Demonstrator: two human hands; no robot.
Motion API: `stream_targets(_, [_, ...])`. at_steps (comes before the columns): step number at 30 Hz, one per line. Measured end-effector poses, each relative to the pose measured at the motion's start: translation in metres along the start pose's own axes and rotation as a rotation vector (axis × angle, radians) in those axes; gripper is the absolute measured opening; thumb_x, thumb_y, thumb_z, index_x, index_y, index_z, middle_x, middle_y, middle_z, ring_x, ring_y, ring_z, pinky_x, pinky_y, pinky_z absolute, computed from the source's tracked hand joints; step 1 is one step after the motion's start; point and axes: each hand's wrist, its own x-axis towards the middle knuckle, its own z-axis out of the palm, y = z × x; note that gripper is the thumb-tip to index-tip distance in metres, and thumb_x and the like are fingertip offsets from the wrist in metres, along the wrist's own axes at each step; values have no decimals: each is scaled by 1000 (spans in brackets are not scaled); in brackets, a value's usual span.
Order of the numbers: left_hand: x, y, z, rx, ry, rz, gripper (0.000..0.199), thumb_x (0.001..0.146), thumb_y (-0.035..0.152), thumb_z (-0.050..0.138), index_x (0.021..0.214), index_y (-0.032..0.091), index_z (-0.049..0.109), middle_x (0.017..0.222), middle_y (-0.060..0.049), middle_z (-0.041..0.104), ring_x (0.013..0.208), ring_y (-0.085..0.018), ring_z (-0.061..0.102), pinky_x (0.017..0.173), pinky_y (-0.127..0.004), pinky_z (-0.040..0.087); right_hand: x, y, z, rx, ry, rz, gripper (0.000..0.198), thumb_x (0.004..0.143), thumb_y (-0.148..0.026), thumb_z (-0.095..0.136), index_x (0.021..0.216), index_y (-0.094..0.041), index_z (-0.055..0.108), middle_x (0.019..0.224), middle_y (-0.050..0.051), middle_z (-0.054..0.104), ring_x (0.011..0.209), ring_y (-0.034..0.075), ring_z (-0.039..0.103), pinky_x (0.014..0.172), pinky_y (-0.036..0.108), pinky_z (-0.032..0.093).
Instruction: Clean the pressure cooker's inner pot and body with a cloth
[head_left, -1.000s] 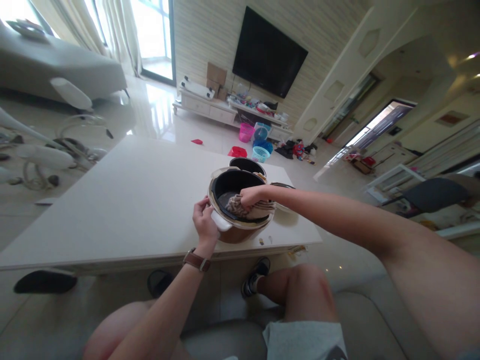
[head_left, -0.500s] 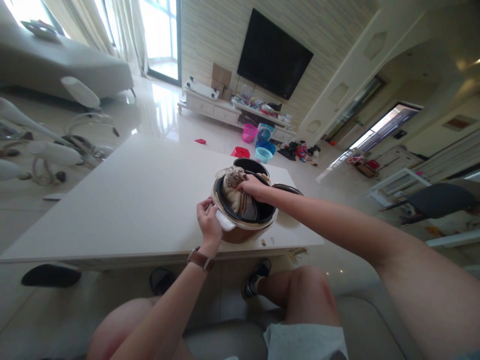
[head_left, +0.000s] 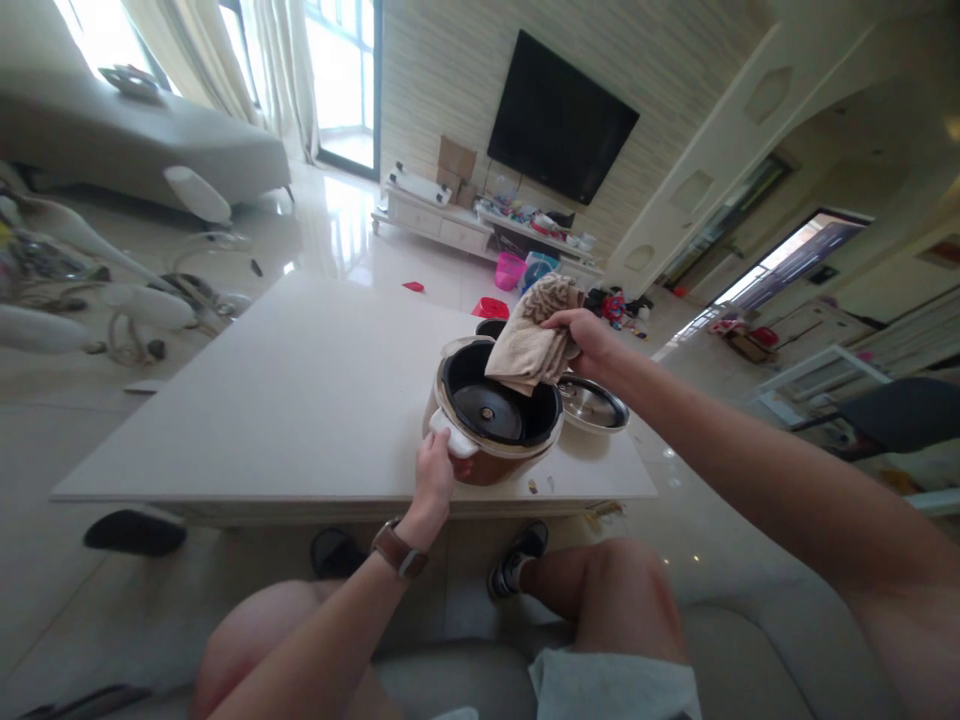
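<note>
An electric pressure cooker [head_left: 499,468] with a brown body stands on the white table [head_left: 300,400] near its front edge. Its dark inside shows a round heating plate with a small metal centre. My left hand [head_left: 436,465] grips the cooker's white side handle [head_left: 450,436]. Above the cooker's far right rim, my right hand [head_left: 589,340] holds a folded beige cloth [head_left: 529,345] with a brown pattern. Behind the cloth, a dark pot [head_left: 489,327] is mostly hidden. A round lid [head_left: 594,402] with a metallic middle lies to the right of the cooker.
Small bits [head_left: 533,487] lie by the table's front edge. Beyond the table are a red basin [head_left: 491,308] and a pink basket [head_left: 510,270] on the floor. A television [head_left: 562,115] hangs over a low cabinet [head_left: 431,222]. A white exercise machine [head_left: 127,305] stands at left.
My right hand has lifted the cloth up out of the cooker, uncovering its bottom. My left hand has shifted from the cooker's left side onto the handle.
</note>
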Motion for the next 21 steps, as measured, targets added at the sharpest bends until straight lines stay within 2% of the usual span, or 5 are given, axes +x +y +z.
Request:
stream_targets(4, [1, -4, 6, 21, 9, -38, 31, 87, 46, 62, 87, 15, 62, 61, -4, 66, 41, -18, 61, 39, -28, 52, 5, -3, 57, 39, -97, -125, 28, 61, -11, 68, 88, -20, 63, 67, -2, 65, 62, 17, 67, 65, 29, 61])
stream_targets(8, [1, -6, 5, -37, -14, 50, 32, 86, 47, 67, 91, 15, 63, 67, -2, 67, 44, -17, 64, 43, -29, 56, 16, 21, 132, -93, -189, -196, 28, 62, -12, 68, 89, -20, 64, 70, -2, 66, 64, 18, 67, 65, 30, 60])
stream_targets(14, [-1, -15, 11, -140, -22, 147, 32, 85, 43, 68, 101, 17, 60, 84, -2, 66, 60, -17, 69, 45, -28, 57, 26, 78, 227, -365, -334, -100, 29, 64, -11, 67, 91, -21, 63, 73, -2, 65, 68, 20, 67, 61, 30, 59])
stream_targets(18, [1, -17, 14, -162, 1, 153, 28, 85, 44, 67, 93, 19, 59, 81, -3, 65, 64, -18, 69, 43, -25, 53, 32, 99, 260, -389, -425, -55, 30, 68, -14, 68, 96, -23, 59, 77, -1, 64, 68, 20, 67, 56, 29, 57])
stream_targets(21, [10, -9, 9, -125, 11, 167, 29, 87, 47, 65, 90, 19, 58, 73, -1, 63, 52, -16, 62, 43, -26, 50, 48, 98, 260, -508, -395, -34, 31, 73, -20, 71, 100, -23, 55, 84, -1, 63, 70, 19, 66, 59, 31, 58])
